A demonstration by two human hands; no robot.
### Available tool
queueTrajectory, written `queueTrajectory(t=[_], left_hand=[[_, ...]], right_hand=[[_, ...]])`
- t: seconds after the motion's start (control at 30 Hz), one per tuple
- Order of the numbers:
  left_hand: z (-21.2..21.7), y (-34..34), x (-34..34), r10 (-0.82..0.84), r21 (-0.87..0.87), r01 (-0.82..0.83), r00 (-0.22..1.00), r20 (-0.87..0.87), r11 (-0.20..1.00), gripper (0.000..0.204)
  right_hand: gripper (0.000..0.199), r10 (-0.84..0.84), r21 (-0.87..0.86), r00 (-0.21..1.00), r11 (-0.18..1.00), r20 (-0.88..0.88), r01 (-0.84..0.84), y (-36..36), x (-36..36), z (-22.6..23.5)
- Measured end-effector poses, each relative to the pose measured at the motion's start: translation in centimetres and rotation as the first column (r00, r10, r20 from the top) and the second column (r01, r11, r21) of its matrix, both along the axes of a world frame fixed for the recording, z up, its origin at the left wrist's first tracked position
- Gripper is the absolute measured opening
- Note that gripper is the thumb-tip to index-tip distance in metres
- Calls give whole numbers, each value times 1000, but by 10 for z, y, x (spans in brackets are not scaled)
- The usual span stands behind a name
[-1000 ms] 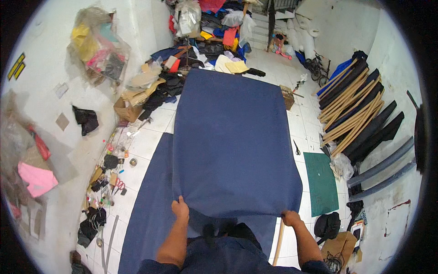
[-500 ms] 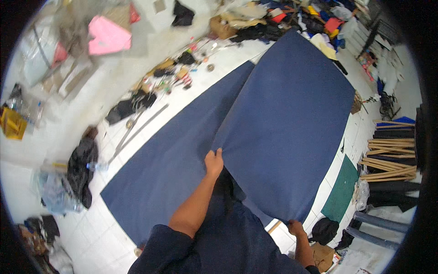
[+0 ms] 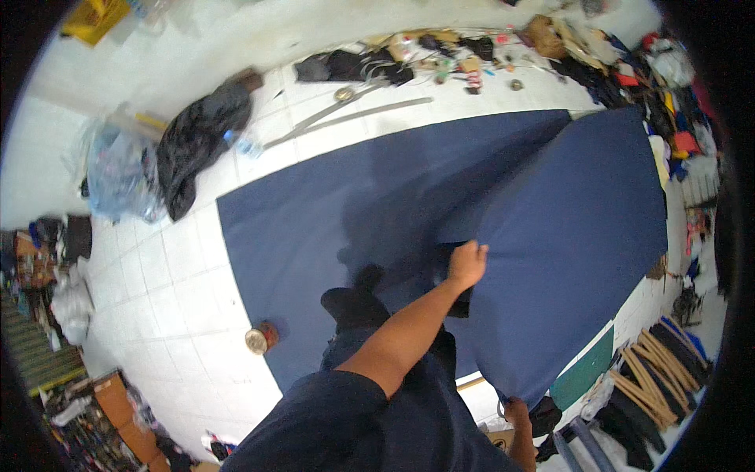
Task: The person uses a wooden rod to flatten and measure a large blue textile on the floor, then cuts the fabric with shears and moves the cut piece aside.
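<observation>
A large navy-blue sheet of fabric [image 3: 393, 173] lies spread on the floor, its right part lifted and folded over as a broad flap [image 3: 574, 228]. My left hand [image 3: 469, 264] is closed on the flap's left edge, near the middle of the view. Lower down, my right hand [image 3: 516, 412] pinches the flap's near corner. A small grey loop [image 3: 500, 408] shows beside those fingers; what it belongs to is hidden. Below my left forearm, a dark shoe shape [image 3: 350, 307] rests over the fabric.
A round can [image 3: 258, 340] stands at the fabric's left edge. Long flat strips [image 3: 354, 115] and scraps lie beyond it. A black cloth [image 3: 200, 141] and a plastic bag [image 3: 122, 169] sit at upper left. Wooden sticks [image 3: 649, 377] and a green sheet [image 3: 583, 366] are at right.
The view has turned left, so the fabric and clutter appear shifted right. Both hands keep hold of the flap; my left hand now reaches further right across the view.
</observation>
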State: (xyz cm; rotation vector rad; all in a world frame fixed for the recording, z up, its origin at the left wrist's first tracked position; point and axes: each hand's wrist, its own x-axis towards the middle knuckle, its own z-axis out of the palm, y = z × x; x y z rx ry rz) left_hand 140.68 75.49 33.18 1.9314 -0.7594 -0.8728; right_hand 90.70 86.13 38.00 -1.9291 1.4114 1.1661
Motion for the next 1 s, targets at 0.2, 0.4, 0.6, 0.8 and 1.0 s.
queueTrajectory(t=[0.2, 0.4, 0.6, 0.8, 1.0], left_hand=[[25, 114, 51, 38, -6, -38, 997, -68, 999, 35], [15, 225, 101, 17, 62, -17, 1000, 6, 998, 37], [41, 305, 141, -107, 25, 105, 989, 101, 994, 50], [59, 375, 205, -59, -24, 60, 998, 22, 998, 45], [65, 428, 279, -101, -106, 91, 991, -90, 990, 38]], right_hand=[[36, -86, -46, 971, 996, -223, 77, 99, 38, -1], [35, -1, 143, 1000, 990, -16, 4, 206, 92, -33], [33, -250, -131, 968, 960, 10, 249, 363, 123, -77], [28, -526, -298, 837, 783, 152, 546, 477, 239, -54], [22, -630, -533, 669, 436, 395, 725, 568, 361, -3]])
